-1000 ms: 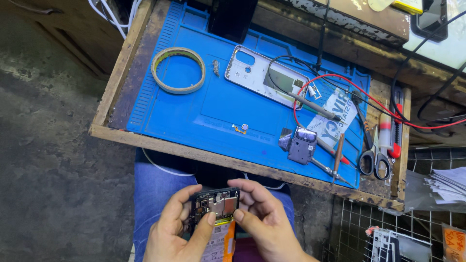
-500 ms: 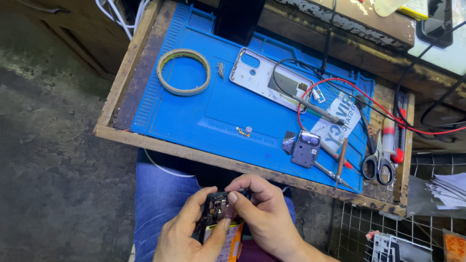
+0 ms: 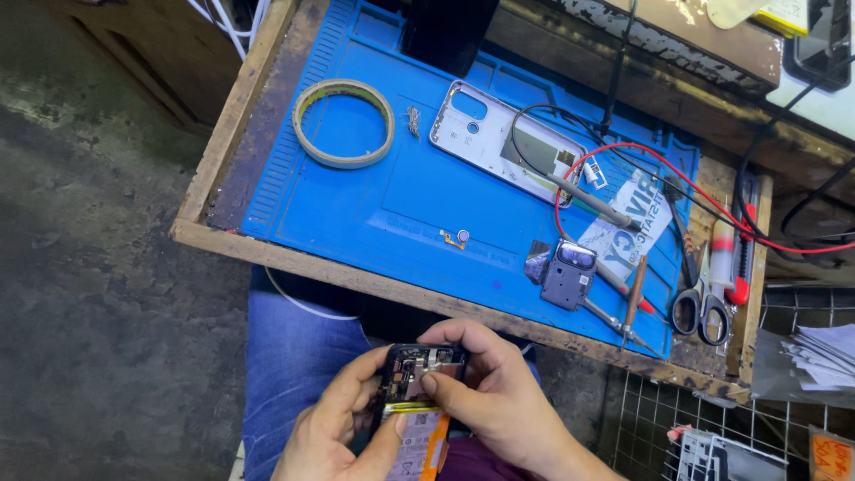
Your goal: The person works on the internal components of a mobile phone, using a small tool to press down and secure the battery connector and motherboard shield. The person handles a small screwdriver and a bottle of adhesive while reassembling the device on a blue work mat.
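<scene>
An opened phone (image 3: 411,392), back cover off, circuit board and orange-edged battery exposed, rests over my lap below the workbench edge. My left hand (image 3: 334,428) cradles its left side from beneath, thumb on the battery. My right hand (image 3: 485,392) grips the top right edge and presses its thumb and forefinger onto the board near the upper end. On the blue work mat (image 3: 392,200) lie the phone's silver back frame (image 3: 503,142), a small flex part (image 3: 457,237) and a grey camera cover piece (image 3: 567,272).
A tape roll (image 3: 344,123) sits at the mat's left. Red and black probe leads (image 3: 641,183), tweezers, a screwdriver (image 3: 634,298) and scissors (image 3: 700,307) crowd the right side. A wire rack (image 3: 704,419) stands lower right, concrete floor at left.
The view shifted slightly. My hands turned the phone and closed in over its top end; the right thumb now presses on the board.
</scene>
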